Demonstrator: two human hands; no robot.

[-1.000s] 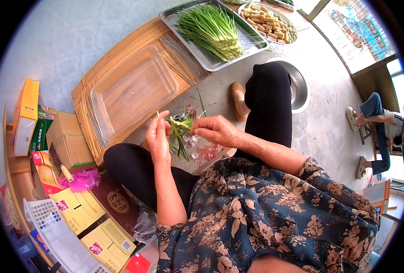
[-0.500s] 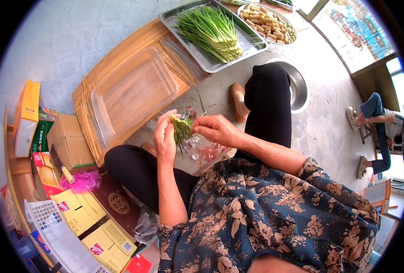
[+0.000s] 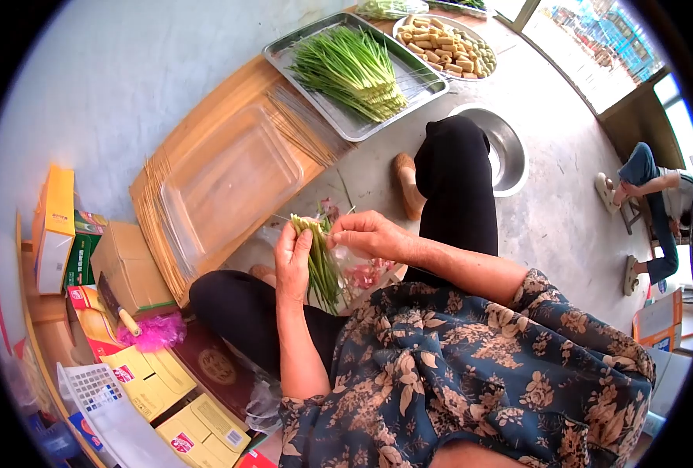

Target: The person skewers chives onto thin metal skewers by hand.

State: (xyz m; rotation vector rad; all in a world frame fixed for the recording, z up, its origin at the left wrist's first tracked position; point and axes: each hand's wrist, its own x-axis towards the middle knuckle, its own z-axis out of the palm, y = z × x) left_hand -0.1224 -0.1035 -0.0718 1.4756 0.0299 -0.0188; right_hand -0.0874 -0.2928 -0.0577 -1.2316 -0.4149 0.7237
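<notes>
A small bunch of garlic chives (image 3: 325, 269) hangs from my left hand (image 3: 290, 261), pale cut ends up and green leaves down. My left thumb and fingers are closed on it near the top. Just beyond my left fingertips pokes a thin skewer tip (image 3: 281, 218). At the bunch's other side my right hand (image 3: 371, 235) is closed in a pinch, in line with that tip and seemingly on the skewer, most of which is hidden. Both hands are above my lap, near a clear plastic tub (image 3: 233, 187) on a low wooden table (image 3: 194, 121).
A metal tray (image 3: 284, 58) holds a big pile of chives (image 3: 350, 70). Loose skewers (image 3: 153, 226) lie beside the tub. Behind are a plate of tan rolls (image 3: 444, 47) and a steel basin (image 3: 510, 152). Boxes (image 3: 132, 265) and a knife (image 3: 120, 308) are at left; another person (image 3: 650, 183) sits at right.
The chives in my left hand now hang straighter and longer toward my lap. My hands stay close together. The whole view has shifted slightly.
</notes>
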